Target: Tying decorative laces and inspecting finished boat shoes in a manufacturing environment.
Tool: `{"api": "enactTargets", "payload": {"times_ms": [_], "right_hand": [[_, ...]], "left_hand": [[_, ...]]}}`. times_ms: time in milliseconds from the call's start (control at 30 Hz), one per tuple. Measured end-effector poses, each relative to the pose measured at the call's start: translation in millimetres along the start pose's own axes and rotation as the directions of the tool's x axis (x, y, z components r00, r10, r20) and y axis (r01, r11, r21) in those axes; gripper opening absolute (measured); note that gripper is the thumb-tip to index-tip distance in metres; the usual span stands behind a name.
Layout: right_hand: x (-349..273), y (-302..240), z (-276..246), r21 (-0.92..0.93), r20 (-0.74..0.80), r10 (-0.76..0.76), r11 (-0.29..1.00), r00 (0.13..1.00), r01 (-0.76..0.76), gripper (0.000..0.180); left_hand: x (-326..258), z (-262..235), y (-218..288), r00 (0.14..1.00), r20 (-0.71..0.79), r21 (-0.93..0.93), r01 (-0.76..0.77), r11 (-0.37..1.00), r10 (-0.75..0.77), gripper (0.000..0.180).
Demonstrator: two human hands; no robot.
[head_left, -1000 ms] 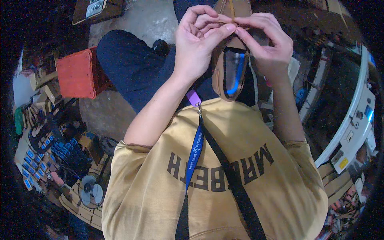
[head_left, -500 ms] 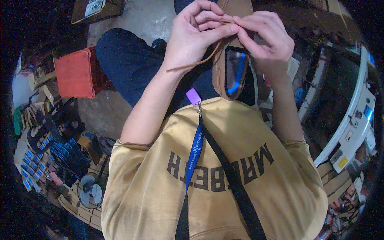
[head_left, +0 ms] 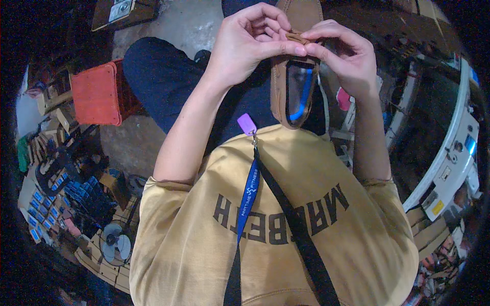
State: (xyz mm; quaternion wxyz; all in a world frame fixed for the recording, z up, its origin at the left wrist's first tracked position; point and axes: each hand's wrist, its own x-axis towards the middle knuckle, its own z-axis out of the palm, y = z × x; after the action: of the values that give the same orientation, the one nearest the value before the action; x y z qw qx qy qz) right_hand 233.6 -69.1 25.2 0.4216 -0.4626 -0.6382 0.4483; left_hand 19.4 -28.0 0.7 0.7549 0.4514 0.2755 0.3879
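Observation:
A brown leather shoe (head_left: 277, 99) rests on my lap, its opening toward me and its toe pointing away. Inside the opening a dark insole with a blue edge (head_left: 307, 92) shows. Above the shoe's front, a thin brown leather lace (head_left: 295, 38) is bunched between my fingertips. My left hand (head_left: 255, 41) pinches the lace from the left with thumb and fingers. From the right, my right hand (head_left: 346, 51) grips it between thumb and forefinger. Fingers cover much of the lace and the shoe's upper.
A red plastic crate (head_left: 97, 94) stands on the floor left of my dark-trousered leg (head_left: 158, 81). A small fan (head_left: 115, 243) and stacked boxes lie lower left. At the right is a white curved machine housing (head_left: 454, 158). A lanyard with a purple tag (head_left: 246, 124) hangs on my chest.
The loose lace end that hung across my left wrist no longer shows there. The lace is now gathered between my fingertips, and my right hand has turned and dropped slightly.

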Motion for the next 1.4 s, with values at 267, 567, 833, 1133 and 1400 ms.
{"api": "enactTargets", "payload": {"times_ms": [267, 567, 833, 1133, 1400], "right_hand": [[1, 10, 2, 0.054, -0.015, -0.024, 0.998, 1.000, 0.025, 0.019], [2, 5, -1, -0.058, -0.001, -0.052, 0.997, 0.999, 0.052, 0.016], [-1, -2, 8, 0.097, -0.088, 0.086, 0.992, 0.992, -0.077, 0.017], [3, -9, 8, -0.350, -0.050, -0.240, 0.913, 0.970, 0.208, 0.020], [6, -19, 14, -0.474, -0.043, -0.297, 0.847, 0.954, 0.243, 0.020]], "left_hand": [[-5, -1, -3, 0.990, -0.116, 0.263, 0.105, 0.959, -0.077, 0.026], [-9, 18, 5, 0.976, -0.212, 0.086, -0.028, 0.996, 0.046, 0.032], [-11, 19, -10, 0.972, -0.194, -0.032, -0.137, 0.990, 0.129, 0.034], [-11, 6, -6, 0.991, -0.128, -0.165, 0.018, 0.986, -0.040, 0.033], [-10, 20, 17, 0.984, -0.172, -0.081, 0.041, 0.996, -0.054, 0.022]]}}
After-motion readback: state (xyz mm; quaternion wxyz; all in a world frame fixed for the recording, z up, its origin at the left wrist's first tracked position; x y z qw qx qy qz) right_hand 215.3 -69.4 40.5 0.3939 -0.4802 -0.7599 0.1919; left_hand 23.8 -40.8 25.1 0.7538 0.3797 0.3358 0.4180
